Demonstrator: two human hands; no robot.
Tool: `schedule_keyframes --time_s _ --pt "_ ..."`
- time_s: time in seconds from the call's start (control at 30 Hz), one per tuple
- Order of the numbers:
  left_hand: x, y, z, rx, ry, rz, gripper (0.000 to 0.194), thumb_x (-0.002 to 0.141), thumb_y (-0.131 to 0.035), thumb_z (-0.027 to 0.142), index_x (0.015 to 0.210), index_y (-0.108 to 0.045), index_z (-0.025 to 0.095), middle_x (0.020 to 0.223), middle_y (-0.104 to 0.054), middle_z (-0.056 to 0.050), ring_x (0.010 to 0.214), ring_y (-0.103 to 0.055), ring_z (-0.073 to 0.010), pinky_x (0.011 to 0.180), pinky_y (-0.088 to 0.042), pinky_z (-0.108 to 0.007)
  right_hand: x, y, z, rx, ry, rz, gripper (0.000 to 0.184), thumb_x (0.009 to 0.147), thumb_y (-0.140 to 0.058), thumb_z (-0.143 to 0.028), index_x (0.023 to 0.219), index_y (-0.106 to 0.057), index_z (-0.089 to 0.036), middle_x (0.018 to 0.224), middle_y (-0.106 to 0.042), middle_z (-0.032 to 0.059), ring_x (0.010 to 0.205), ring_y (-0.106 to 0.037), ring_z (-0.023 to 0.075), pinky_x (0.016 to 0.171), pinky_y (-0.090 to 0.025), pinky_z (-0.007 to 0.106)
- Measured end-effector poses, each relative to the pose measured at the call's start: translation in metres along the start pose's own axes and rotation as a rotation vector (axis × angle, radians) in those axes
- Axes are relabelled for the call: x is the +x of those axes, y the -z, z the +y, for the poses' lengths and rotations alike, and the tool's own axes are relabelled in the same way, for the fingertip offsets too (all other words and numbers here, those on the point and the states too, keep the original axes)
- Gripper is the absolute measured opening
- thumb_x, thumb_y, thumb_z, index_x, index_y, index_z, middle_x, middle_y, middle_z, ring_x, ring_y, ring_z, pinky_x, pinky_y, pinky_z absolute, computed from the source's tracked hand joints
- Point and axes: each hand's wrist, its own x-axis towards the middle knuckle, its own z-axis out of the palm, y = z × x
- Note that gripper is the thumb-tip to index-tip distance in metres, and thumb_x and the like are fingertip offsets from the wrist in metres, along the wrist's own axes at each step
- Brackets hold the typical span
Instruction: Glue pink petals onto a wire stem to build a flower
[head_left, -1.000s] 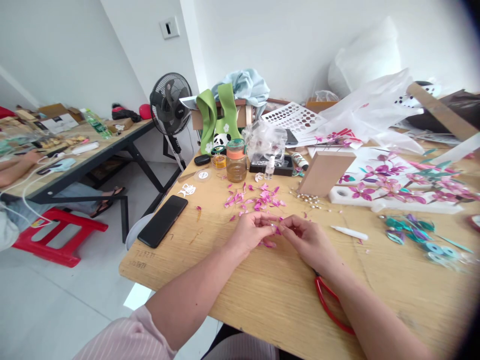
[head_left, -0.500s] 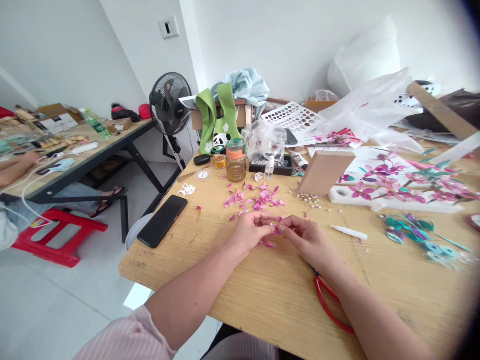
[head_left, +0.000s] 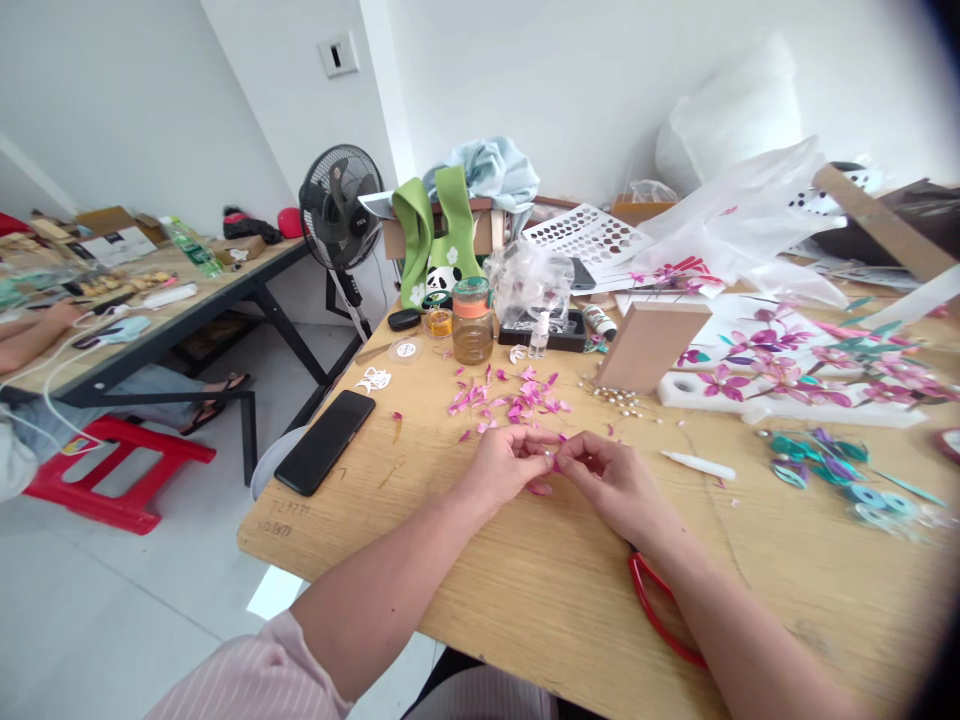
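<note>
My left hand (head_left: pixel 508 466) and my right hand (head_left: pixel 606 474) meet fingertip to fingertip over the table, both pinched on a small magenta petal flower (head_left: pixel 553 462). A pale bead shows by the left thumb; the fingers hide much of the piece. Just beyond my hands lies a loose pile of pink petals (head_left: pixel 525 400). Red-handled scissors (head_left: pixel 654 600) rest partly beneath my right forearm, their blades hidden. To the right of my right hand is a white pen-like tube (head_left: pixel 699 465).
A black phone (head_left: pixel 325 442) lies at the table's left. Behind the petals stand an amber-filled jar (head_left: pixel 472 335) and a small spray bottle (head_left: pixel 538 335). Finished pink flowers (head_left: pixel 780 370) rest on white foam at the right. Another person's arm (head_left: pixel 34 340) is at the far-left table.
My two hands have shifted very slightly to the right, still pinching the flower. Everything else on the table looks the same.
</note>
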Motion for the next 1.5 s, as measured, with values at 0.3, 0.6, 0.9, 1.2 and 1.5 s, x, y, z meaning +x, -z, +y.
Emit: schedule_keyframes --time_s 0.3,0.6,0.9,1.2,1.5 --pt "0.0000 0.0014 0.0022 -0.041 0.010 -0.013 0.030 0.061 -0.074 0.016 0.090 -0.069 0.011 0.075 -0.066 -0.005 0.069 -0.063 -0.0152 0.055 -0.055 -0.027 0.0007 0.0042 -0.0032 0.029 -0.039 -0.013 0.027 0.077 -0.052 -0.042 0.069 -0.062 -0.017 0.066 -0.063 0.0031 0.063 -0.054 0.0179 0.059 -0.040 0.029" --pt "0.0011 0.0034 0.0027 -0.098 -0.009 -0.026 0.036 0.057 -0.079 0.023 0.089 -0.069 0.011 0.071 -0.064 -0.004 0.059 -0.059 -0.0124 0.049 -0.053 -0.027 0.0008 0.0057 -0.0029 0.072 -0.048 -0.019 0.030 0.080 -0.051 -0.044 0.072 -0.062 -0.017 0.069 -0.063 0.0036 0.068 -0.056 0.0191 0.061 -0.041 0.029" --pt "0.0009 0.0022 0.0026 -0.086 -0.004 -0.029 0.036 0.057 -0.078 0.021 0.089 -0.069 0.010 0.073 -0.066 -0.005 0.060 -0.062 -0.0143 0.050 -0.053 -0.028 0.0005 0.0037 -0.0033 0.071 -0.056 -0.027 0.024 0.075 -0.055 -0.040 0.070 -0.062 -0.017 0.065 -0.062 0.0021 0.060 -0.054 0.0165 0.055 -0.037 0.027" --pt "0.0023 0.0033 0.0015 -0.095 -0.008 -0.033 0.034 0.057 -0.076 0.020 0.089 -0.070 0.010 0.070 -0.065 -0.005 0.058 -0.060 -0.0130 0.048 -0.053 -0.027 0.0008 0.0042 -0.0008 0.100 -0.049 -0.020 0.022 0.075 -0.056 -0.038 0.072 -0.062 -0.017 0.066 -0.062 0.0020 0.064 -0.055 0.0171 0.059 -0.038 0.028" --pt "0.0019 0.0034 0.0016 -0.102 -0.018 -0.019 0.038 0.055 -0.078 0.023 0.089 -0.069 0.010 0.068 -0.063 -0.003 0.059 -0.058 -0.0120 0.047 -0.053 -0.026 -0.0008 0.0029 -0.0028 0.117 -0.139 -0.054 0.024 0.072 -0.057 -0.041 0.071 -0.061 -0.017 0.062 -0.057 0.0004 0.059 -0.046 0.0150 0.055 -0.031 0.027"
